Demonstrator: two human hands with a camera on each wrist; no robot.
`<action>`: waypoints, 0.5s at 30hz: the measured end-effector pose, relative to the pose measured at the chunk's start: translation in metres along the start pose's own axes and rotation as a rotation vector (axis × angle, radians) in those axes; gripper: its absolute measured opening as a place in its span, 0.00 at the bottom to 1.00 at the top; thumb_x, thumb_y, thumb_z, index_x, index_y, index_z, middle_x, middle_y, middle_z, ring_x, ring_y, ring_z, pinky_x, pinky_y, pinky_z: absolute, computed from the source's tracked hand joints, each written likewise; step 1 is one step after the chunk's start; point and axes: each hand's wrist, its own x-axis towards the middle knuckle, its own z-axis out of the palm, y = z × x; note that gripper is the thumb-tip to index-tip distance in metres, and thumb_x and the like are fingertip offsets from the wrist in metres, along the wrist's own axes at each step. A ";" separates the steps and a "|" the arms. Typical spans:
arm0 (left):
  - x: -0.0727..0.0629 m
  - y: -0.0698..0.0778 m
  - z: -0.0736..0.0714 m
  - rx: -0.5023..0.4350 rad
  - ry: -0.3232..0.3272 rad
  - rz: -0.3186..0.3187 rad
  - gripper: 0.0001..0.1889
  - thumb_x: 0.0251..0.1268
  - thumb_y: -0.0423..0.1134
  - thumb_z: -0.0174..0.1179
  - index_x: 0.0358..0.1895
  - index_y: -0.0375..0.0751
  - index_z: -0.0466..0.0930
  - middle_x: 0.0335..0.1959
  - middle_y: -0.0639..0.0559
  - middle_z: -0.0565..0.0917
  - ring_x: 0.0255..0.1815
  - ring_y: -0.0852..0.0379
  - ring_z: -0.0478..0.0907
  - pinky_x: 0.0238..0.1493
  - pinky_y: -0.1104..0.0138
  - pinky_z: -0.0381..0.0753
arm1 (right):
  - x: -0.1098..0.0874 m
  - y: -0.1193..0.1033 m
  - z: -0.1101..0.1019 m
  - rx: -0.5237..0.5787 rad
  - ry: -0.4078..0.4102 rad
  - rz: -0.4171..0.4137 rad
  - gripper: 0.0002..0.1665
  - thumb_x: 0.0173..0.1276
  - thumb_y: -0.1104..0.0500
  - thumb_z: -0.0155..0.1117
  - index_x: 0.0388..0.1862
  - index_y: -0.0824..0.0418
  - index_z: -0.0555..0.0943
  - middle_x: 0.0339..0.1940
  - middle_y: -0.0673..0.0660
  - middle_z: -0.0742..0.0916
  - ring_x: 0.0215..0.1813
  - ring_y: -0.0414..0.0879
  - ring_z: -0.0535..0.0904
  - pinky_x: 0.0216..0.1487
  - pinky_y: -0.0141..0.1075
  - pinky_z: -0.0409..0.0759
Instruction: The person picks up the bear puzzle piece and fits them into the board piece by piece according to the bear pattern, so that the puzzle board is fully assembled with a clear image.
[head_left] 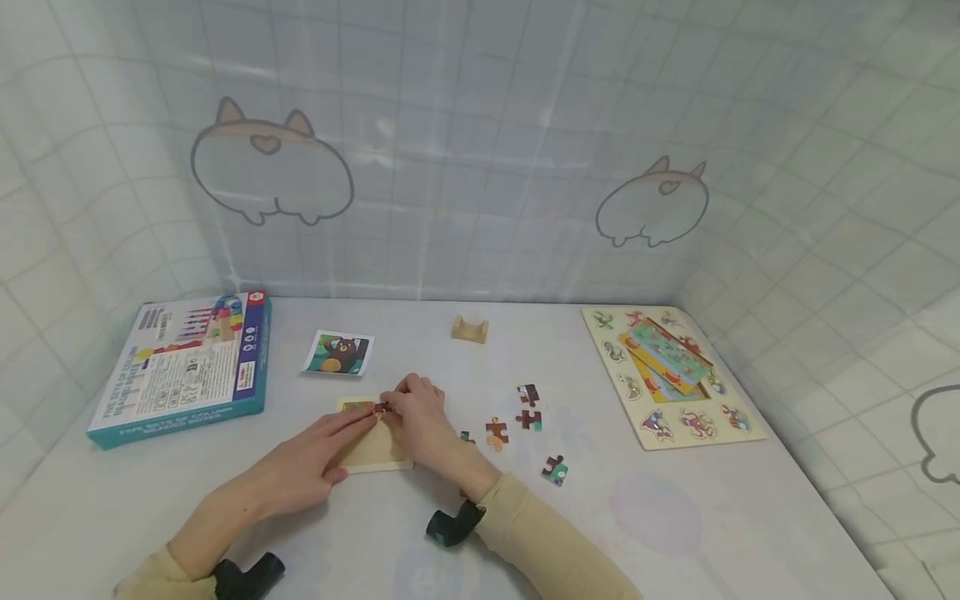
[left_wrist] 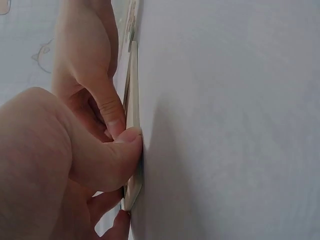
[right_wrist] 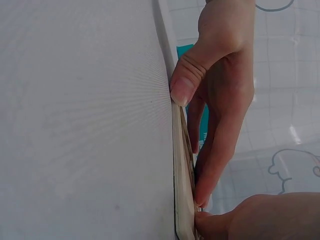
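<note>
Flat on the table lies a shallow wooden puzzle tray [head_left: 371, 460], with a green and yellow part showing at its far left corner. My left hand [head_left: 296, 467] holds the tray, its thumb against the near edge and long fingers reaching over the top. At the tray's far side, my right hand [head_left: 422, 421] pinches a small brown puzzle piece [head_left: 382, 408], largely hidden by the fingertips. Both hands' fingertips meet around that piece. Seen edge-on in the right wrist view, the tray [right_wrist: 181, 190] has the left thumb on its rim.
Several loose puzzle pieces [head_left: 497, 433] lie right of the tray, some partly behind my right forearm. A bear picture card [head_left: 341, 354] sits beyond it. Further out are a boxed toy [head_left: 187, 367] at left, a small wooden holder [head_left: 470, 330] and an animal board [head_left: 630, 400] bearing cards.
</note>
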 end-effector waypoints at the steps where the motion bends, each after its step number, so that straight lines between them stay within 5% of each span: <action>1: 0.000 0.001 0.000 0.003 0.001 0.002 0.38 0.63 0.32 0.61 0.77 0.44 0.60 0.79 0.46 0.61 0.76 0.36 0.59 0.69 0.37 0.67 | 0.000 0.000 0.000 0.000 -0.004 0.001 0.16 0.73 0.57 0.63 0.58 0.56 0.85 0.47 0.51 0.80 0.49 0.43 0.71 0.60 0.43 0.71; 15: 0.002 0.001 0.001 -0.052 -0.014 0.005 0.37 0.64 0.29 0.59 0.78 0.40 0.58 0.81 0.45 0.56 0.78 0.36 0.56 0.71 0.40 0.66 | -0.001 -0.001 -0.001 0.004 -0.012 0.002 0.17 0.74 0.57 0.62 0.59 0.57 0.84 0.49 0.51 0.80 0.50 0.43 0.70 0.61 0.45 0.70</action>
